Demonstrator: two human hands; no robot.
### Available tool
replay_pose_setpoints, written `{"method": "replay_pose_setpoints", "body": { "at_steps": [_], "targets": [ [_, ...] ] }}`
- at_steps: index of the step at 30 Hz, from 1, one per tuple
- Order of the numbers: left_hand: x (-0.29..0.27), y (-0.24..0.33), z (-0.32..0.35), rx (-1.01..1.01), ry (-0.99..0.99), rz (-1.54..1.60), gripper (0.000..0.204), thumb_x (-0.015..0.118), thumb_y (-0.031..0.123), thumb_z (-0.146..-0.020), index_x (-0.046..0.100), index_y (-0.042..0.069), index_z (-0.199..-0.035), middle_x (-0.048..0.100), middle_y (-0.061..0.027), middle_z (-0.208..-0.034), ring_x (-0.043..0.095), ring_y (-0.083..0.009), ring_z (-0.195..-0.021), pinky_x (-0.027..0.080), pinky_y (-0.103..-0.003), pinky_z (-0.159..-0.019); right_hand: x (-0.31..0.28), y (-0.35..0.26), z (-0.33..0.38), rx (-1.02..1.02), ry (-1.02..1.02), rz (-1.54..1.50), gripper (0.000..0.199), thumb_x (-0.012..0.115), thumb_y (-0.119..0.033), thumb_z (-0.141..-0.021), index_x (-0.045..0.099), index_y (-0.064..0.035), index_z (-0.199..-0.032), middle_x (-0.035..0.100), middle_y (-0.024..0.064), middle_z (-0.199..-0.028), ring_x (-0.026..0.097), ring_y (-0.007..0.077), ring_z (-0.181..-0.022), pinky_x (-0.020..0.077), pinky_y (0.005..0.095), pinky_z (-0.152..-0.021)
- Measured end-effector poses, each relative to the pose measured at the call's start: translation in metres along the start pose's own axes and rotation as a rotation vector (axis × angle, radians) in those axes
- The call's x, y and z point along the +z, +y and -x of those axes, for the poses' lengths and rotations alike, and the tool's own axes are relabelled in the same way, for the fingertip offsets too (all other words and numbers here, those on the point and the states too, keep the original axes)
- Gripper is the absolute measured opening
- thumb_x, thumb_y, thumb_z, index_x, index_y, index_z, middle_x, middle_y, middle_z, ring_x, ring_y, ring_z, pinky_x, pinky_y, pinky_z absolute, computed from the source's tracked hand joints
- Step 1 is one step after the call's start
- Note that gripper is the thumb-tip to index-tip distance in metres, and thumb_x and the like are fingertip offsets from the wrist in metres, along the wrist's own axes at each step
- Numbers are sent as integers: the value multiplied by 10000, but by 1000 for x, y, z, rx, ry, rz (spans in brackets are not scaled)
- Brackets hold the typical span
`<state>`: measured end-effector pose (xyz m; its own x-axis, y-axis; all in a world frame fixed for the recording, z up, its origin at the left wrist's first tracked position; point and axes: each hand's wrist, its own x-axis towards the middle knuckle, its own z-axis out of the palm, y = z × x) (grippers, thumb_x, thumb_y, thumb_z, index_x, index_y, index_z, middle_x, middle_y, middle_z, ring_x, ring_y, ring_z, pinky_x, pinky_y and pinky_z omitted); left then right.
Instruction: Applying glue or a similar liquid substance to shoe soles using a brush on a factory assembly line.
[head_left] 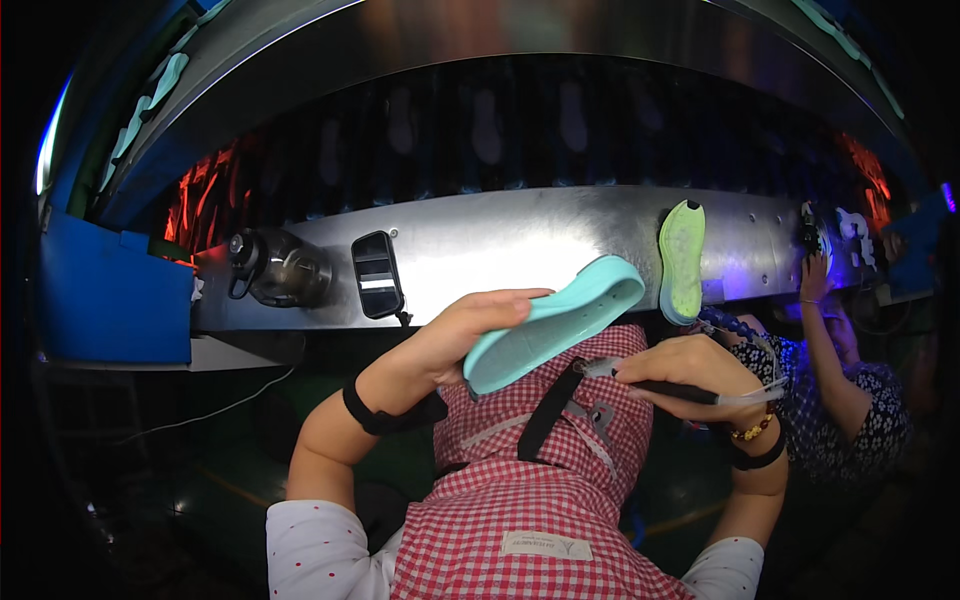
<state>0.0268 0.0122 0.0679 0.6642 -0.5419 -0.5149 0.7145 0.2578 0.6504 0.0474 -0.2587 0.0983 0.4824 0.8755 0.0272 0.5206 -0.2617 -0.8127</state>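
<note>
My left hand (478,328) is closed round a turquoise shoe sole (545,335), its thumb along the upper edge. The sole is tilted above my lap, its hollow, raised-rim side turned toward me. In my right hand (697,372) is a slim pen-like tool (675,391) with a black handle and a clear end. Its pale tip stays a little apart from the sole, below and to the right of it. On the metal bench (445,255) beyond lies a yellow-green shoe sole (682,262) with a dark tip.
A dark transparent bottle (285,270) and a black phone-like device (377,275) lie on the bench at left. Farther back, several soles stand in a dark machine bay with red glows at both ends. At right a co-worker's hand (815,275) reaches over the bench beside small white parts (856,238).
</note>
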Motion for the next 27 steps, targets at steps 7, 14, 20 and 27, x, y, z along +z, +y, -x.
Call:
{"method": "replay_pose_setpoints", "body": {
  "at_steps": [7,14,20,27],
  "targets": [
    [8,-30,-21,107,8,496,517,427,227,-857,308,-24,-1293,427,-193,-1233,488,-287,-1085,467,-420,-859,39,12,-20,291,427,-776,211,603,-29,-765,627,14,-970,649,108,-821,616,129,-703,491,225,-650],
    [-2,-44,-25,220,40,657,512,390,223,-866,287,-8,-1311,436,-185,-1232,504,-298,-1073,448,-421,-886,59,29,-28,261,749,-530,166,584,-14,-776,625,39,-927,645,113,-817,605,113,-681,484,217,-633],
    [0,-42,-35,290,93,634,482,395,209,-887,300,-6,-1307,483,-152,-1203,538,-224,-1040,457,-343,-881,66,37,-46,252,970,-296,168,560,28,-771,597,72,-929,632,158,-898,603,127,-613,479,211,-544],
    [-6,-42,-29,359,135,588,498,402,227,-888,284,4,-1317,449,-136,-1241,494,-208,-1093,425,-342,-918,73,11,-61,35,859,40,160,591,33,-720,609,48,-878,623,200,-884,626,306,-811,496,322,-716]
  ]
}}
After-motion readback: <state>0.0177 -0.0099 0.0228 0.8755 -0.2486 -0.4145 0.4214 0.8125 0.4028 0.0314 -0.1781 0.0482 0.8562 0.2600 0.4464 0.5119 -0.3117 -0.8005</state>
